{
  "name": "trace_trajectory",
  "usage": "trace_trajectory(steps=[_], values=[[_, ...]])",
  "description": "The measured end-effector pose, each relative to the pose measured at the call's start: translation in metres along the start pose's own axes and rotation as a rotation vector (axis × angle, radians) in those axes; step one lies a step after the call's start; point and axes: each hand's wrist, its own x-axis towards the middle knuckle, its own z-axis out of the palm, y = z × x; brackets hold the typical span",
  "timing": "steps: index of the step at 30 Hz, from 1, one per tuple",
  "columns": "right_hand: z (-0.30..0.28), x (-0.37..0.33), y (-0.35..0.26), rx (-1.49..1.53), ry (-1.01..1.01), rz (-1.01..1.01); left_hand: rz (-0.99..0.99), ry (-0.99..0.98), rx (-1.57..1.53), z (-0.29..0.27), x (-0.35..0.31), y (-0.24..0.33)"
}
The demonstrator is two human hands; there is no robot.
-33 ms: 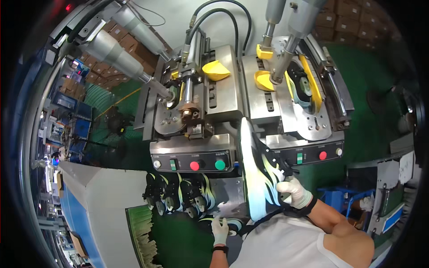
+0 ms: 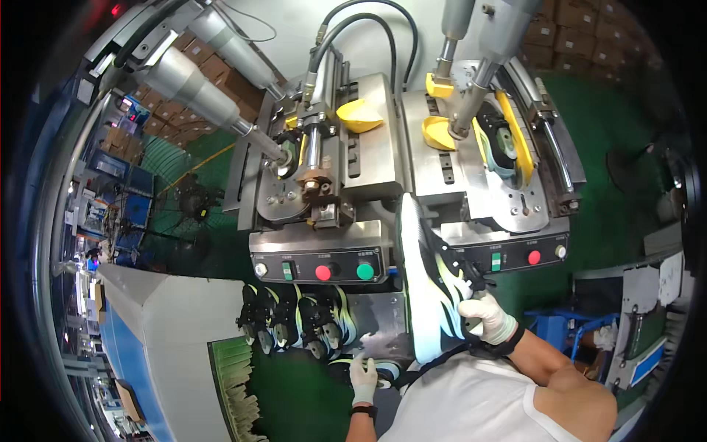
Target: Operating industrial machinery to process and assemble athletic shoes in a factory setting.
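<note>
My right hand, in a white glove, grips a black sneaker with a pale yellow-to-blue sole. This sneaker is raised close to the camera, toe pointing away from me. Lower down, my left hand, also gloved, has its fingers closed over a second sneaker lying sideways at the near edge of a metal shelf; its palm side is hidden. Several similar sneakers stand in a row on the shelf's left part.
Ahead stands a two-station press with yellow pads. A sneaker sits in its right station, and a partly hidden one under the left rod. Button panels face me. A white-and-blue machine housing is at left; a blue frame at right.
</note>
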Motion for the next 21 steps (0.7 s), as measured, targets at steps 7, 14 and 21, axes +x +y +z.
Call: trace_trajectory(steps=[7, 14, 21], values=[[0.003, 0.002, 0.006, -0.025, 0.005, -0.066, -0.02, 0.014, -0.186, -0.008, -0.006, 0.039], [0.01, 0.002, 0.004, 0.009, 0.014, -0.077, 0.017, 0.012, -0.301, -0.034, 0.006, 0.099], [0.008, 0.017, 0.004, -0.087, 0.047, -0.111, 0.34, 0.302, -0.631, -0.139, 0.094, 0.177]])
